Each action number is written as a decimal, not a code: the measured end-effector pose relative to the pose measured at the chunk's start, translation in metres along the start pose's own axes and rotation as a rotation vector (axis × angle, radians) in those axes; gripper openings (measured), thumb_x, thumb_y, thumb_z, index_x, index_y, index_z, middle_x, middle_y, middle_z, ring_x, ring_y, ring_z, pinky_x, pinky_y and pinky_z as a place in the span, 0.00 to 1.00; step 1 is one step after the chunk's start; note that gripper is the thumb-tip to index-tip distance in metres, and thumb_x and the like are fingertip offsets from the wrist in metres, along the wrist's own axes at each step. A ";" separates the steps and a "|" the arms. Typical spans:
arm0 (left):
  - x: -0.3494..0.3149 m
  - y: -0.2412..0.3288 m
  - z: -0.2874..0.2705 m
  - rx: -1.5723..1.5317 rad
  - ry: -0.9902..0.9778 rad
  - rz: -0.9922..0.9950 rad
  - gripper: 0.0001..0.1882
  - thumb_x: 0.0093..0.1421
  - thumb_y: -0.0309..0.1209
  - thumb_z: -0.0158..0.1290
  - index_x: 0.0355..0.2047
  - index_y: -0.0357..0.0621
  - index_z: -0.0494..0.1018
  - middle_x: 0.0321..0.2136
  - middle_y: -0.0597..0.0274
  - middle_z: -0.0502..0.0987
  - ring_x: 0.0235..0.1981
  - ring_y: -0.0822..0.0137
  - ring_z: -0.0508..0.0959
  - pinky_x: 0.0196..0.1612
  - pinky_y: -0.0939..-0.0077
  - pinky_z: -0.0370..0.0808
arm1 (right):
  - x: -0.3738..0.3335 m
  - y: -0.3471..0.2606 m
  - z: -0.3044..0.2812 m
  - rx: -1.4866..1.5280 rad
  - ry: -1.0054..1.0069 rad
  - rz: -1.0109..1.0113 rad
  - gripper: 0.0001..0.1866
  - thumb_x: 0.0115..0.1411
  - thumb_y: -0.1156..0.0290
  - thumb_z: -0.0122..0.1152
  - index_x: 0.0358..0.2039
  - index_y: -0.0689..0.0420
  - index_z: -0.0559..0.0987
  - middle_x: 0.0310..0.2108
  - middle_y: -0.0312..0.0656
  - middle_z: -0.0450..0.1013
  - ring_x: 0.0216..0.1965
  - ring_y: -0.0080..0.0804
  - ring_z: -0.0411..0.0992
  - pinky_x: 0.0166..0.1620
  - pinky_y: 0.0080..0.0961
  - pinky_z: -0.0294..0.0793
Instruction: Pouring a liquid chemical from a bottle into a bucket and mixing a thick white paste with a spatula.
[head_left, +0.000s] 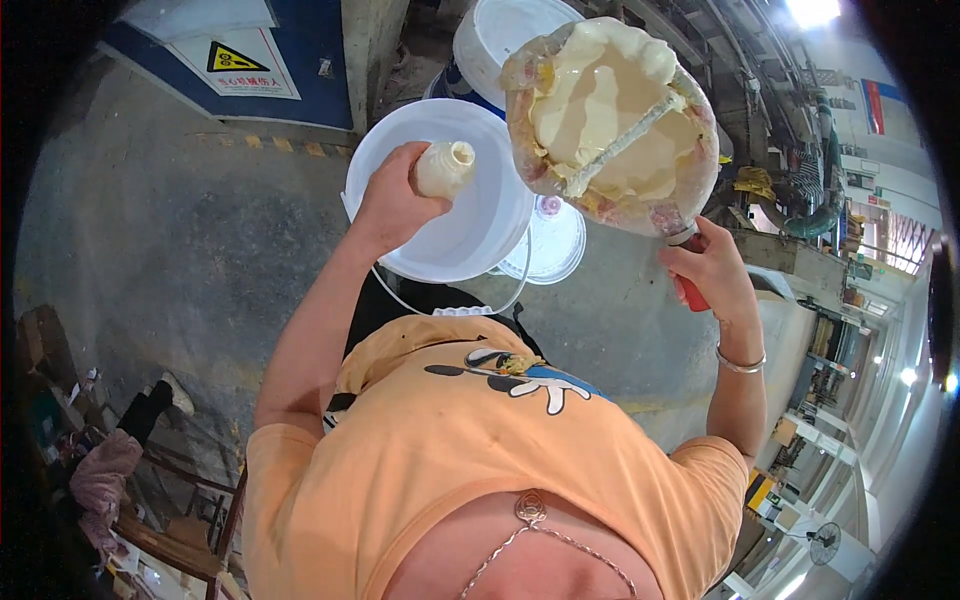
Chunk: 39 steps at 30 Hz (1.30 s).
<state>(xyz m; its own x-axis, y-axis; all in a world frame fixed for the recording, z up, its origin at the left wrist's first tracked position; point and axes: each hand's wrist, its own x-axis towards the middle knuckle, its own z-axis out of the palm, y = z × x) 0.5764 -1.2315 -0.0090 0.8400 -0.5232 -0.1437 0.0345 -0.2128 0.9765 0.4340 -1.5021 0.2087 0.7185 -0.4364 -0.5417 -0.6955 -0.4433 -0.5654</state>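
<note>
Scoop point(704, 150), crusted, red-handled, holding thick cream-coloured paste point(563, 112)

Smooth plastic bucket point(492, 215), glossy paste point(575, 115)

1 yellow-and-black warning triangle point(238, 58) above red lettering point(240, 82), both on white sign point(277, 66), against blue panel point(318, 98).

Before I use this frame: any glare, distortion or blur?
Head view: the ceiling lamp at upper right is blown out to white. Head view: fisheye curves the room toward black corners. Head view: left hand, bottle, right hand and dipper show no obvious motion smear; the far-right background is too small for fine detail.
</note>
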 end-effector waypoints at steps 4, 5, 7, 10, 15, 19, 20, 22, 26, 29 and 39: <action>0.008 -0.011 0.010 0.081 0.018 0.097 0.32 0.41 0.27 0.64 0.49 0.38 0.68 0.47 0.51 0.72 0.50 0.53 0.73 0.56 0.64 0.69 | -0.001 -0.001 -0.003 -0.017 0.011 0.019 0.12 0.51 0.76 0.61 0.37 0.65 0.74 0.18 0.35 0.69 0.13 0.20 0.65 0.16 0.19 0.65; 0.009 -0.011 0.012 0.077 0.018 0.093 0.32 0.41 0.27 0.64 0.49 0.38 0.68 0.47 0.51 0.72 0.50 0.53 0.73 0.56 0.64 0.69 | -0.001 -0.002 -0.003 -0.017 0.014 0.015 0.12 0.51 0.76 0.61 0.37 0.65 0.74 0.18 0.35 0.69 0.13 0.19 0.65 0.17 0.19 0.65; 0.012 -0.011 0.016 0.060 0.008 0.102 0.31 0.42 0.26 0.64 0.49 0.38 0.68 0.46 0.51 0.72 0.49 0.53 0.73 0.55 0.64 0.69 | -0.001 -0.005 -0.003 -0.020 0.020 0.007 0.12 0.51 0.76 0.61 0.37 0.65 0.74 0.18 0.35 0.69 0.13 0.19 0.66 0.17 0.19 0.65; 0.015 -0.015 0.021 0.016 0.026 0.125 0.30 0.41 0.25 0.63 0.48 0.39 0.69 0.45 0.52 0.72 0.48 0.53 0.73 0.55 0.64 0.69 | -0.003 -0.007 -0.004 -0.010 0.040 0.007 0.13 0.51 0.76 0.62 0.37 0.64 0.74 0.18 0.34 0.69 0.14 0.19 0.66 0.17 0.18 0.65; 0.016 -0.013 0.020 0.009 0.027 0.150 0.31 0.40 0.24 0.63 0.48 0.38 0.69 0.45 0.52 0.73 0.48 0.52 0.73 0.54 0.65 0.69 | -0.003 -0.007 -0.005 -0.026 0.030 0.014 0.13 0.51 0.77 0.62 0.38 0.64 0.75 0.18 0.33 0.69 0.14 0.18 0.66 0.17 0.18 0.65; 0.012 -0.002 0.015 0.049 0.034 0.084 0.31 0.41 0.25 0.63 0.49 0.37 0.68 0.46 0.50 0.72 0.49 0.53 0.73 0.55 0.65 0.69 | -0.003 -0.004 -0.007 -0.019 -0.009 0.034 0.12 0.51 0.77 0.61 0.38 0.64 0.75 0.18 0.34 0.69 0.14 0.18 0.66 0.17 0.18 0.65; 0.011 0.001 0.013 0.098 0.031 0.052 0.32 0.41 0.25 0.63 0.49 0.37 0.68 0.47 0.50 0.72 0.50 0.53 0.73 0.55 0.65 0.69 | -0.003 -0.005 -0.007 -0.016 -0.019 0.054 0.12 0.51 0.77 0.61 0.37 0.64 0.75 0.18 0.34 0.69 0.14 0.18 0.66 0.17 0.18 0.65; 0.011 -0.002 0.012 0.050 0.029 0.025 0.32 0.41 0.25 0.63 0.50 0.37 0.68 0.47 0.50 0.72 0.50 0.54 0.73 0.55 0.66 0.69 | -0.001 -0.005 -0.008 -0.011 -0.038 0.062 0.11 0.51 0.77 0.61 0.36 0.64 0.75 0.18 0.34 0.69 0.13 0.19 0.66 0.16 0.19 0.66; 0.007 0.002 0.000 -0.058 0.029 0.005 0.33 0.42 0.25 0.63 0.51 0.37 0.67 0.47 0.53 0.73 0.49 0.59 0.74 0.54 0.68 0.70 | 0.009 0.004 -0.011 0.093 -0.106 0.075 0.09 0.50 0.77 0.61 0.33 0.65 0.74 0.17 0.36 0.69 0.13 0.22 0.67 0.15 0.21 0.65; -0.002 0.022 -0.014 -0.127 0.023 -0.091 0.33 0.42 0.25 0.64 0.51 0.37 0.67 0.46 0.55 0.74 0.47 0.62 0.75 0.52 0.69 0.71 | 0.019 0.012 -0.005 0.200 -0.146 0.105 0.09 0.50 0.76 0.62 0.30 0.64 0.73 0.18 0.37 0.69 0.13 0.23 0.67 0.14 0.22 0.65; -0.015 0.020 -0.040 -0.058 0.154 -0.110 0.34 0.42 0.27 0.64 0.52 0.40 0.67 0.46 0.59 0.74 0.48 0.64 0.74 0.53 0.69 0.69 | 0.109 0.026 0.075 0.796 -0.219 0.124 0.11 0.52 0.70 0.61 0.30 0.61 0.70 0.21 0.39 0.69 0.15 0.26 0.67 0.16 0.24 0.66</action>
<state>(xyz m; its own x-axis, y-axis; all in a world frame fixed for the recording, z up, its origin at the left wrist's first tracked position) 0.5860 -1.1945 0.0196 0.9020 -0.3663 -0.2285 0.1585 -0.2114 0.9645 0.4947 -1.5019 0.0887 0.6790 -0.2470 -0.6914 -0.6163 0.3200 -0.7196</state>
